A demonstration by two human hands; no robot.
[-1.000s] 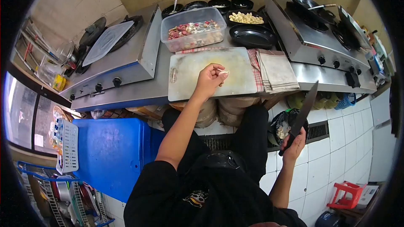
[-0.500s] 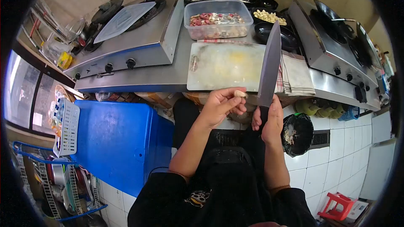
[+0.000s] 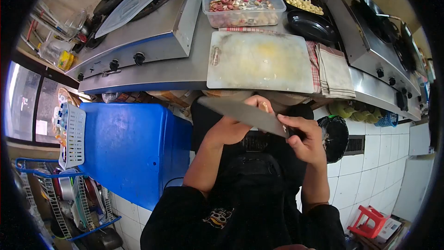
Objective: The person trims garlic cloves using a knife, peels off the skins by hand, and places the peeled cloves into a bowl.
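Note:
A large knife (image 3: 247,115) lies slantwise across the front of my hands, its broad blade pointing to the left. My right hand (image 3: 307,139) is closed around its handle end. Behind the blade, my left hand (image 3: 229,132) pinches a garlic clove (image 3: 263,107) near the blade's upper edge; the blade covers part of these fingers. Whether the edge touches the clove is not clear. Just beyond both hands lies a white cutting board (image 3: 259,62) with yellowish stains and a few small scraps.
Behind the board stands a clear plastic tub (image 3: 244,14) of shallots and garlic, beside a bowl of peeled cloves (image 3: 303,4) and a black dish (image 3: 312,25). A lined bin (image 3: 335,139) sits at lower right, a blue box (image 3: 122,153) at left. Steel stoves (image 3: 138,41) flank the counter.
The knife has swung from upright to slanting leftward, down in front of my left hand. My right hand has turned inward with it, and the garlic clove now sits behind the blade.

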